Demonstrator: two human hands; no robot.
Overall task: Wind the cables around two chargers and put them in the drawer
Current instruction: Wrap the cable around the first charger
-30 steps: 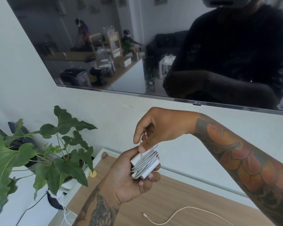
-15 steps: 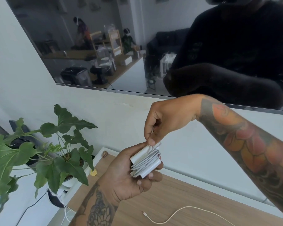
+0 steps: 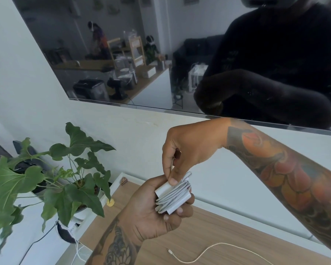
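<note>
My left hand (image 3: 151, 213) grips a white charger block (image 3: 173, 197) with white cable wound around it in several turns. My right hand (image 3: 187, 150) hovers just above it, pinching the loose end of that cable; its thumb presses on the top edge of the charger. A second white cable (image 3: 204, 253) lies loose on the wooden top (image 3: 208, 230) below my hands, its plug end pointing left. No second charger block or drawer is in view.
A leafy potted plant (image 3: 61, 180) stands at the left beside the wooden top, with cords trailing under it. A large dark screen (image 3: 161, 54) hangs on the white wall ahead, reflecting me and the room. A small yellow disc (image 3: 110, 203) lies on the wood's left corner.
My right hand rose and shifted right with the cable end, then came back down onto the charger. The left hand has kept the charger nearly still.
</note>
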